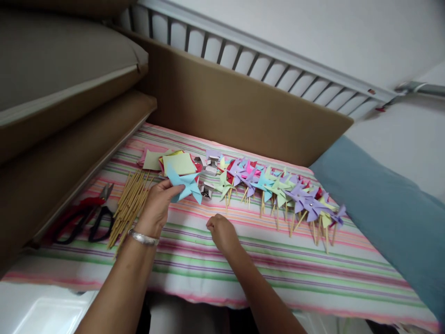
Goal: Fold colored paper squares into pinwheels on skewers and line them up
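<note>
My left hand (158, 204), with a silver bangle at the wrist, holds a light-blue folded paper pinwheel head (186, 184) just above the striped cloth. To its right, my right hand (221, 232) hovers low over the cloth with its fingers curled; whether something small sits in them I cannot tell. A bundle of thin wooden sticks (130, 204) lies left of my left hand. Behind the blue piece is a stack of coloured paper squares (174, 162).
A row of finished paper pinwheels on sticks (278, 190) runs right across the striped cloth (278, 264). Scissors with red and black handles (85, 215) lie at the far left. Small staple boxes (209, 164) sit near the paper. Cardboard walls stand behind and left; blue fabric (385, 208) lies right.
</note>
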Demonstrator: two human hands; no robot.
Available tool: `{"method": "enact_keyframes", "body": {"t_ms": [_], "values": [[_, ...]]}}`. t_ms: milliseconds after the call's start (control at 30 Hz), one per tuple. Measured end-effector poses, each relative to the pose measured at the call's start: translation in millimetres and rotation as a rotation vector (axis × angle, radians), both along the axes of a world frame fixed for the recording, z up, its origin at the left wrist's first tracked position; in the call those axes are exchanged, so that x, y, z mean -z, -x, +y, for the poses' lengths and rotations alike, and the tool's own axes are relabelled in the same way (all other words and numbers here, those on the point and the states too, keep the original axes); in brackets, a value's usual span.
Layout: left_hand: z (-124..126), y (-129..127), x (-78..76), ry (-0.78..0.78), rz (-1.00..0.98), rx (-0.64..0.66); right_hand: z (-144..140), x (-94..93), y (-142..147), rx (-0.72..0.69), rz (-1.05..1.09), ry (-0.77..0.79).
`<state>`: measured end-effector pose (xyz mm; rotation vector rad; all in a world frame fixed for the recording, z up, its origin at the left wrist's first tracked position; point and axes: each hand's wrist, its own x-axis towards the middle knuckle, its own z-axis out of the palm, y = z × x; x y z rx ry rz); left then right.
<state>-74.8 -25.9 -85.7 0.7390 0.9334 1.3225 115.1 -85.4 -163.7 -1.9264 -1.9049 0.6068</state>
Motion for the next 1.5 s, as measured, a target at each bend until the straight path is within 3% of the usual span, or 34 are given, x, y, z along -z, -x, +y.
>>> {"method": "enact_keyframes", "body": {"t_ms": [100,200,300,400,500,700,867,1500], "values": [[1,-2,1.8,0.005,0.004,0.010,3,-8.0,-5,0.006,0.048,-0.020],[2,-7,4.3,0.009,0.001,0.033,6,-27.4,-16,0.048,0.149,-0.043],[2,-17,7.8,0.024,0.014,0.047,6,-51.4,-24,0.130,0.451,-0.089],[2,-34,11.1,0.038,0.045,0.061,5,-69.0,-25,0.147,0.656,-0.215],[1,-56,13.1,0.036,0.073,0.095,6,-76.5,-25,0.120,0.670,-0.358],[-9,-99,15.3,0.021,0.064,0.170,8,-76.9,-34,0.168,0.675,-0.376],[-19,-116,19.3,-0.016,0.053,0.212,4,-72.5,-42,0.186,0.705,-0.368],[-20,-114,13.9,-0.046,0.034,0.193,8,-66.2,-41,0.207,0.602,-0.443]]}}
